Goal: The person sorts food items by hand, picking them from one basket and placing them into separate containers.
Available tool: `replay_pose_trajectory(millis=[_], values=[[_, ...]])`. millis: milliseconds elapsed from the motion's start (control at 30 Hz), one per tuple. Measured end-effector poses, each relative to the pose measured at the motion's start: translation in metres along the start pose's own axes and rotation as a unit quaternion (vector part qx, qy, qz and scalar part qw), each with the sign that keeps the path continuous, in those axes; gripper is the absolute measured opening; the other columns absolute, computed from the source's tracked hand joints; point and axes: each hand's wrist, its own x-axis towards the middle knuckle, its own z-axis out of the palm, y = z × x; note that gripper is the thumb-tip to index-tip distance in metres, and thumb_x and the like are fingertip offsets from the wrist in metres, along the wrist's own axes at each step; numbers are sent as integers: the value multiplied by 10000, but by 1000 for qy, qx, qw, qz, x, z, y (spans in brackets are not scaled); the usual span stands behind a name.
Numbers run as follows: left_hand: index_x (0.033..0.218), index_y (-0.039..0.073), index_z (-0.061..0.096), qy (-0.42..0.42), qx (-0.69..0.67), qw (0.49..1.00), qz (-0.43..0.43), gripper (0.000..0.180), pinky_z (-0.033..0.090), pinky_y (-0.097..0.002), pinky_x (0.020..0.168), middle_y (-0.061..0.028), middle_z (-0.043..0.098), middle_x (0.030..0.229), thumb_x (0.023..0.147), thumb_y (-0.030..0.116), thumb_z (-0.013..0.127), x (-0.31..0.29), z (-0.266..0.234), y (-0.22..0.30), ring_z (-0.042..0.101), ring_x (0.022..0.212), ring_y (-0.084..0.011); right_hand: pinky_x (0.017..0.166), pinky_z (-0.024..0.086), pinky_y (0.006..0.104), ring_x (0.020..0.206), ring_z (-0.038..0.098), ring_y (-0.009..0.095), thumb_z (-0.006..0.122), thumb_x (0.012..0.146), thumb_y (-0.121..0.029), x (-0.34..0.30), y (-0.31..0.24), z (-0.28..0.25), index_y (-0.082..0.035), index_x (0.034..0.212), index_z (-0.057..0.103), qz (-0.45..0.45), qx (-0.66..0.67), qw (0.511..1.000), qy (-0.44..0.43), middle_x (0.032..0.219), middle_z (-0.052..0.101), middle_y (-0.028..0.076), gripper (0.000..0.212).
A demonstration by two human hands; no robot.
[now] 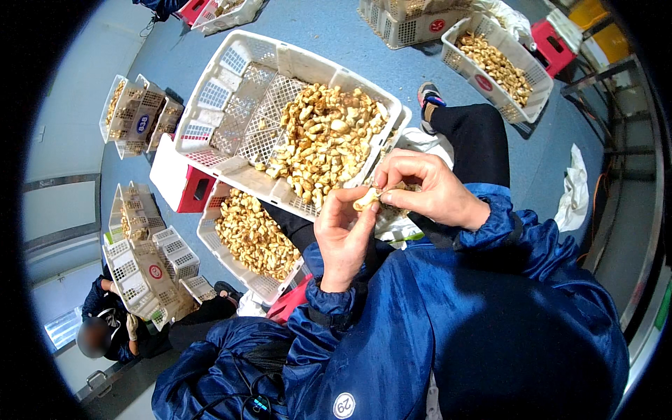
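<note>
Between my two hands is a small pale-yellow mushroom [365, 201]. My left hand [343, 241] pinches it between thumb and fingers. From the other side my right hand [432, 190] is closed, its thumb and fingertips pressed together at the mushroom's edge; whether they also hold a small tool I cannot make out. Just beyond my hands, a large white perforated crate [203, 129] is tilted, with a heap of tan and brown mushrooms [329, 136] in its right part. Under my hands, partly hidden, lies white sacking [399, 227] with pale pieces on it.
A second white crate [255, 234] full of mushrooms stands at left, beside a red and white stool [192, 189]. More filled crates [497, 66] stand at the far right. At lower left a person [112, 315] sits by stacked crates [143, 276]. A metal rack [633, 175] runs along the right.
</note>
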Motion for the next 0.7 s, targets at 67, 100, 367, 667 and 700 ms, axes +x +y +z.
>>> replay_pose_trajectory(millis=[67, 100, 367, 667, 700], values=[[1021, -18, 585, 7, 44, 999, 18, 190, 486, -218, 711, -56, 646, 930, 841, -44, 644, -3, 0, -1, 610, 809, -82, 714, 437, 220, 795, 540, 67, 650, 835, -42, 1, -5, 0, -15, 753, 554, 92, 80, 993, 7, 912, 646, 65, 129], [1011, -18, 585, 8, 46, 999, 29, 188, 489, -221, 710, -57, 647, 927, 836, -44, 647, -2, 1, -2, 612, 807, -87, 720, 436, 221, 806, 541, 70, 652, 835, -43, 1, -7, 0, -12, 752, 552, 138, 117, 983, 14, 920, 642, 68, 134], [932, -11, 598, 31, 215, 953, 210, 191, 511, -251, 654, -90, 655, 851, 768, -45, 690, 7, 1, -15, 644, 708, -150, 707, 434, 235, 784, 541, 87, 640, 821, -30, 0, -6, -2, -15, 729, 527, 69, 34, 997, 4, 893, 626, 62, 146], [965, -39, 570, 7, 214, 963, 163, 176, 489, -218, 737, -87, 625, 957, 812, -75, 649, 1, 0, -11, 590, 811, -93, 654, 444, 261, 731, 562, 85, 650, 798, -62, 0, -4, 2, 2, 788, 615, 96, 16, 994, 40, 758, 607, 63, 73], [961, -39, 570, 3, 205, 964, 169, 172, 489, -217, 735, -92, 628, 954, 812, -74, 649, 2, 1, -12, 593, 809, -95, 654, 445, 260, 732, 562, 86, 651, 797, -62, 0, -3, 1, 2, 787, 615, 103, 52, 992, 45, 758, 608, 62, 75]])
